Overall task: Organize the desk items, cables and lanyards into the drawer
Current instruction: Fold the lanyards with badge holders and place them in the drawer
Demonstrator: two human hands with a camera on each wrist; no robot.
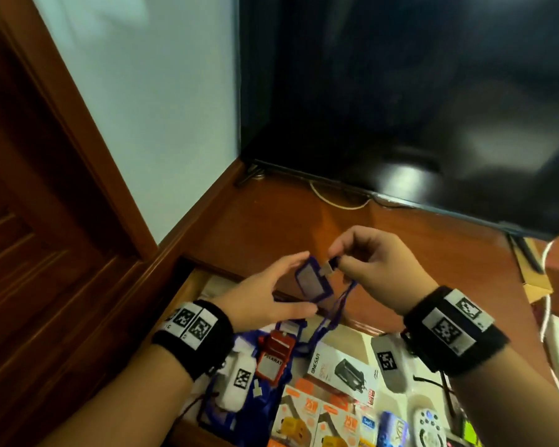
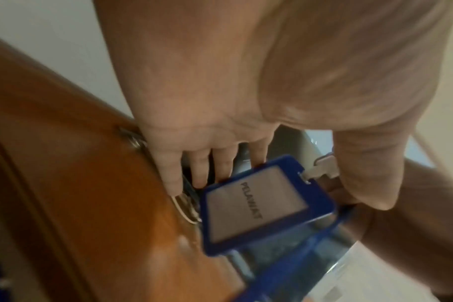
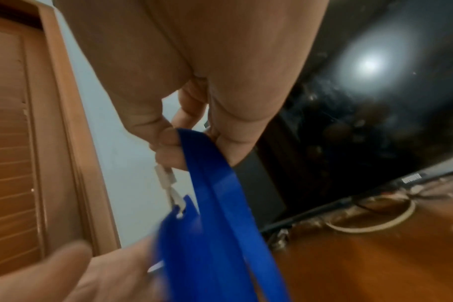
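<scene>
A blue badge holder [image 1: 313,282] [image 2: 256,204] with a white card hangs above the open drawer [image 1: 191,285]. My right hand [image 1: 336,258] [image 3: 178,147] pinches the top of its blue lanyard strap [image 1: 336,312] [image 3: 215,204], just above the grey clip [image 2: 321,169] [image 3: 166,175]. The strap loops down into the drawer. My left hand [image 1: 305,283] spans the holder. Its straight fingers [image 2: 220,163] touch the holder's far edge and its thumb lies near the lower corner. A red badge holder [image 1: 275,359] lies in the drawer on more blue straps.
The drawer also holds a white product box [image 1: 339,369], orange boxes [image 1: 304,414], a blue soap box [image 1: 394,427] and a white remote [image 1: 428,424]. A dark TV [image 1: 400,91] stands on the wooden desk top [image 1: 271,227], a white cable [image 1: 336,201] under it. A cardboard box [image 1: 536,285] sits at the right.
</scene>
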